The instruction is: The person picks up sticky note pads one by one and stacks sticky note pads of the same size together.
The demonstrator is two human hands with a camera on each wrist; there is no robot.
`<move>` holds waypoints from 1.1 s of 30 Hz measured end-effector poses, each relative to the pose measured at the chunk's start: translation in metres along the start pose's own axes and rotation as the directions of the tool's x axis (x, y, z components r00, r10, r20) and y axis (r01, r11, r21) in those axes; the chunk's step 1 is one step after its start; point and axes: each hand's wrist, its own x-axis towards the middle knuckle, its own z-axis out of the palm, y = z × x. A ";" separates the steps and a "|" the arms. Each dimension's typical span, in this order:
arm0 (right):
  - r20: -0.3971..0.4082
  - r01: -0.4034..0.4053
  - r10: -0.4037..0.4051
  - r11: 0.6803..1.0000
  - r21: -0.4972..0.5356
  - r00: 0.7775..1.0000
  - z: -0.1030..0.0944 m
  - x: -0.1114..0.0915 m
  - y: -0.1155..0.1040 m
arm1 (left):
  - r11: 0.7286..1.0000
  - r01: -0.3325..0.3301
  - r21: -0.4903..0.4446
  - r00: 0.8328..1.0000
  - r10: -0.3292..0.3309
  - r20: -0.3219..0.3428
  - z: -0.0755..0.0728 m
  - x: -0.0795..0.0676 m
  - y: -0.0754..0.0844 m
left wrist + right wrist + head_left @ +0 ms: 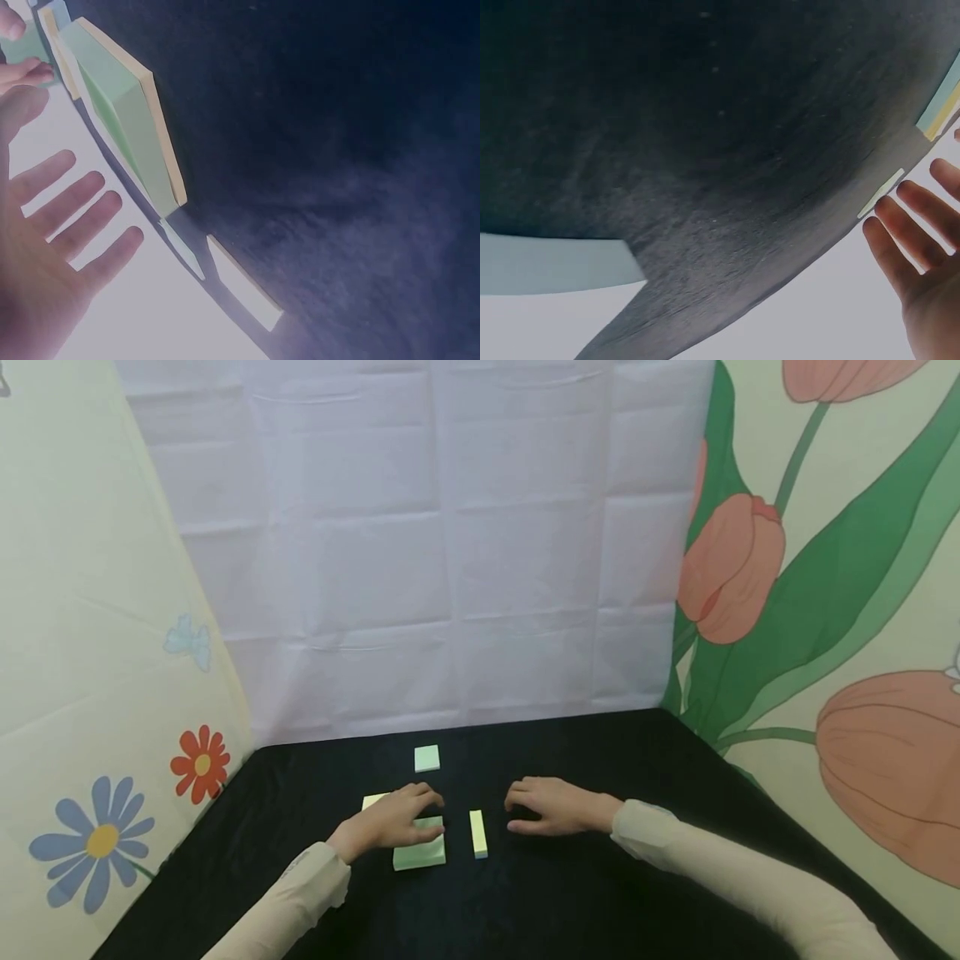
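My left hand point(392, 820) hovers over a green sticky-note pad point(420, 857), overlapping it in the head view. In the left wrist view its fingers are extended and apart, holding nothing, beside the thick green pad with its pale yellow bottom layer. Behind that hand a yellow pad point(372, 800) peeks out, mostly hidden. A narrow yellow strip pad point(478, 833) with a bluish near end lies between the two hands. Just to its right is my right hand point(561, 807), empty, with fingers loosely extended toward the strip. Farther back lies a small pale green pad point(427, 758).
All the pads lie on a black-covered table point(585, 893). A white cloth point(450, 568) hangs behind its far edge. Flower-printed fabric stands along the left point(75, 693) and right point(847, 610) sides.
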 end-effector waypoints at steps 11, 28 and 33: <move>-0.004 0.000 0.000 1.000 0.007 1.000 -0.004 -0.005 0.001 | 0.998 0.050 -0.030 0.999 -0.050 0.003 -0.006 -0.008 -0.007; 0.025 -0.064 0.064 0.998 0.019 0.998 -0.005 -0.021 0.005 | 0.996 0.084 -0.008 0.996 -0.084 -0.033 -0.009 -0.021 -0.017; 0.029 -0.072 0.071 0.997 0.020 0.997 -0.006 -0.023 0.007 | 0.997 0.082 0.008 0.995 -0.082 -0.053 -0.012 -0.023 -0.022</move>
